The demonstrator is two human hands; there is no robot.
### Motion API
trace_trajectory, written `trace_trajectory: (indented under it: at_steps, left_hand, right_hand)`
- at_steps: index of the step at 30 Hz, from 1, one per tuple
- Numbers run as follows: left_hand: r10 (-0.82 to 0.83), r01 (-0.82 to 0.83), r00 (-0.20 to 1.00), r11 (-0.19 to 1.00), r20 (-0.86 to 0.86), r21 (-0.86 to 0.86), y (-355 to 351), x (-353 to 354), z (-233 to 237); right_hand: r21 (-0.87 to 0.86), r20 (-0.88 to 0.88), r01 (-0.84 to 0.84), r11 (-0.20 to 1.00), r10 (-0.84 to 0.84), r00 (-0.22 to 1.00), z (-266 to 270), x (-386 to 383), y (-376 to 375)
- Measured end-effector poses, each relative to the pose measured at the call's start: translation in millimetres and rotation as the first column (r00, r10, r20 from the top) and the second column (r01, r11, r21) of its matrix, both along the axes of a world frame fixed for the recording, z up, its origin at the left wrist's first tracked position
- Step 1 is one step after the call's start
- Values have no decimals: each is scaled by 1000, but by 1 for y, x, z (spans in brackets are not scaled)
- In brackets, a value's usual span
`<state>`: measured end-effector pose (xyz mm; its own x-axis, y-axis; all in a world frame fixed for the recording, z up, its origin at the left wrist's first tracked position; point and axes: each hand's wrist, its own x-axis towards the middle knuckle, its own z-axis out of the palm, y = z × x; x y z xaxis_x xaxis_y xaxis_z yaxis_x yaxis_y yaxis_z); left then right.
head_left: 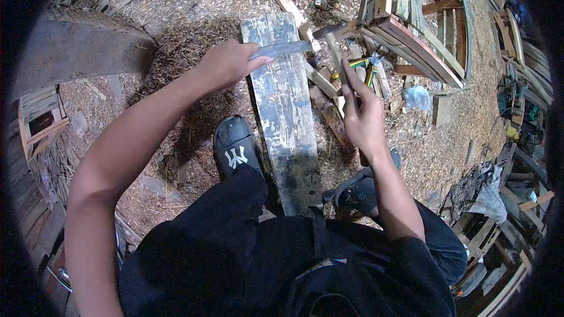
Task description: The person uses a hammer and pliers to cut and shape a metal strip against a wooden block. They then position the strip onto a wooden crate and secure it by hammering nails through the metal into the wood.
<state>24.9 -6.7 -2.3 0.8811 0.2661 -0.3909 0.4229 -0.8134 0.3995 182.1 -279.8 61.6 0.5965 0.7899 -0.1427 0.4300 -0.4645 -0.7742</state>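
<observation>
My left hand [230, 66] is closed on a flat grey bar [288, 49], with the thumb along its near edge. The bar reaches across the upper part of a worn plank [288, 117] with patchy, flaking paint. At the right of the plank, my right hand [363, 116] is wrapped round a slim wooden stick [335, 53], index finger stretched along it. The stick's upper end comes close to the bar's free end, beside a dark brown piece [341, 30]. What the dark piece belongs to I cannot tell.
A slatted wooden frame [411, 29] stands at the upper right. Wood offcuts [322, 80], a yellow-green item [371, 73] and a clear plastic bag [417, 98] lie near it. My sandalled foot [234, 144] rests left of the plank. Wood chips cover the ground.
</observation>
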Motion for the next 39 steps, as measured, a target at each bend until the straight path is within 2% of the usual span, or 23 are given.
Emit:
trace_trajectory:
  at_steps: [1,3,7,9,11,14,15,16,17,18,19,20,21,22,23,30,32,34,36,38,39]
  left_hand:
    - [3,-3,1000,1000,10,-11,-1,0,0]
    - [3,-3,1000,1000,10,-10,-1,1,0]
    - [3,-2,1000,1000,9,-31,0,2,-1]
    - [19,-19,1000,999,-3,-35,-1,1,-1]
    - [32,-32,999,999,-10,-41,-1,0,-1]
    - [-6,8,1000,998,23,-69,1,5,-5]
    - [15,-19,1000,985,-24,-174,2,7,-5]
    - [32,-52,997,959,-76,-277,4,8,-5]
    - [34,-54,996,959,-77,-277,7,9,-5]
    - [21,-61,994,931,-112,-361,13,12,-2]
    - [6,-70,990,895,-144,-441,17,14,1]
    - [50,-138,980,870,-194,-474,17,16,4]
    - [51,-139,980,870,-194,-473,20,17,-1]
    - [67,-153,981,848,-184,-507,21,17,-6]
    - [82,-166,981,824,-176,-541,22,16,-11]
    - [58,-132,985,866,-165,-481,24,16,-13]
    - [108,-175,980,863,-165,-474,22,15,-12]
    - [116,-188,977,866,-179,-463,20,16,-1]
    - [124,-202,973,868,-195,-453,20,15,6]
    - [-34,24,999,965,-33,-259,20,12,8]
    - [-35,24,999,965,-35,-261,19,7,7]
  right_hand:
    - [-2,0,0,1000,0,1000,-3,-1,0]
    - [126,121,7,992,-23,992,-10,-2,1]
    - [86,121,-48,995,37,992,-9,-2,2]
    - [52,-9,99,994,-99,995,-7,-5,2]
    - [63,18,99,993,-100,995,-11,-5,2]
    - [38,132,-44,998,39,991,-9,1,-1]
    - [39,132,-45,998,40,990,-7,2,0]
    - [12,71,22,1000,-23,997,-4,1,0]
    - [-19,11,87,996,-87,996,-3,1,0]
    - [78,117,58,995,-67,991,-11,2,-3]
    - [79,117,56,995,-65,991,-14,4,-7]
    - [-14,78,117,993,-116,990,-16,4,-12]
    - [-108,44,172,979,-168,985,-17,4,-15]
    - [-81,134,140,987,-128,983,-22,5,-20]
    - [-81,134,140,987,-128,983,-27,7,-25]
    - [-82,103,119,989,-110,989,-20,10,-23]
    - [-88,94,113,990,-105,990,-18,9,-19]
    - [-32,186,69,997,-62,981,-19,9,-16]
    - [-33,149,69,997,-64,987,-17,9,-14]
    - [-35,112,70,997,-66,991,-15,9,-11]
    - [-33,95,81,996,-77,992,-14,8,-11]
